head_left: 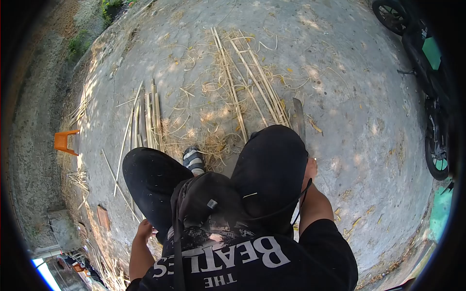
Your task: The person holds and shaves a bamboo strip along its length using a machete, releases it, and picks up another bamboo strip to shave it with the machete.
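Observation:
Beside the left thigh is my left hand point(144, 230), near the ends of thin strips; its fingers are too hidden to read. My right hand point(311, 169) is low at the outer side of the right knee, its fingers mostly hidden. Just ahead of it a long flat blade point(299, 116) points forward on the ground; the knee hides its near end, so I cannot tell whether the hand touches it. Long split strips point(229, 82) lie ahead of the right knee. Shorter pieces point(148, 116) lie ahead of the left knee.
Curly shavings point(213, 123) surround the sandalled foot point(193, 159). An orange stool point(66, 142) stands at the far left. A brick point(103, 217) lies at the lower left, near more scattered strips point(77, 180). A motorbike point(420, 63) is at the right edge.

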